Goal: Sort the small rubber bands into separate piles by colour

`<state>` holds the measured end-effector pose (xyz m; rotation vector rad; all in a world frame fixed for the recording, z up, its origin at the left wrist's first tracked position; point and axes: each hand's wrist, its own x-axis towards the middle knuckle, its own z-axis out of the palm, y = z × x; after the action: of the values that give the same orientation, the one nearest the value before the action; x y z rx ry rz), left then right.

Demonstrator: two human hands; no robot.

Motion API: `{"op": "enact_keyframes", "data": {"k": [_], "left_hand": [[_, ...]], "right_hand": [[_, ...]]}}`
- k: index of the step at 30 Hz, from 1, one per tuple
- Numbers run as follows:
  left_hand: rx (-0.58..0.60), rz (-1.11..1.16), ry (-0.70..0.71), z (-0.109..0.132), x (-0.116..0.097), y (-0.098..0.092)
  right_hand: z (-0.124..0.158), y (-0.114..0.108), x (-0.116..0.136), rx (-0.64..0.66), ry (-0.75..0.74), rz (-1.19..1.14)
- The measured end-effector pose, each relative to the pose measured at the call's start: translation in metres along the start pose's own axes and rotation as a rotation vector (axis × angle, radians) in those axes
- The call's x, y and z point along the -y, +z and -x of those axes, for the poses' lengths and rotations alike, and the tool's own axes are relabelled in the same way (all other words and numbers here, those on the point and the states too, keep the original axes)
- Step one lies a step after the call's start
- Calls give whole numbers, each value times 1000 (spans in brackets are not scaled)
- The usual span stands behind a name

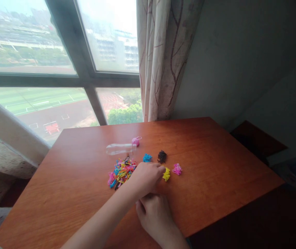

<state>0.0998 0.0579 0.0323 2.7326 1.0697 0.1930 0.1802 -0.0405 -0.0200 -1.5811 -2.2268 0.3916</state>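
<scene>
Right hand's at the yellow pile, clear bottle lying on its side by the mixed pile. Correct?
No: it's the left hand at the yellow pile, as the head view shows. The clear bottle does lie on its side by the mixed pile.

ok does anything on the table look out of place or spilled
Nothing looks plainly spilled or damaged. The one slightly odd thing is the clear bottle, lying on its side just beyond the mixed-colour pile rather than standing, with a pink cap at its neck end; I can't tell whether it's fastened.
</scene>
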Motion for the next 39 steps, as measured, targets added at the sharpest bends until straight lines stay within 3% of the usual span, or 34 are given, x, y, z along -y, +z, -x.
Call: {"op": "enact_keyframes", "data": {"k": [7,10,12,17,21,28,34,39], "left_hand": [[-83,34,-133,48,20,-21],[-223,226,-259,77,32,-26],[-305,324,-334,95,38,-24],[-370,464,-401,127,44,-1],[-412,532,-419,135,41,12],[-469,570,-435,136,41,11],[-424,525,-431,136,42,17],[-386,484,-418,136,39,24]], "right_hand": [[0,1,-1,-51,7,-50],[-2,1,2,-62,28,-86],[-5,0,4,-62,53,-92],[-12,1,8,-68,137,-53],[-19,-2,10,-85,178,-5],[-32,-10,19,-28,154,65],[-43,-17,10,-45,258,191],[-50,-18,6,12,258,252]]}}
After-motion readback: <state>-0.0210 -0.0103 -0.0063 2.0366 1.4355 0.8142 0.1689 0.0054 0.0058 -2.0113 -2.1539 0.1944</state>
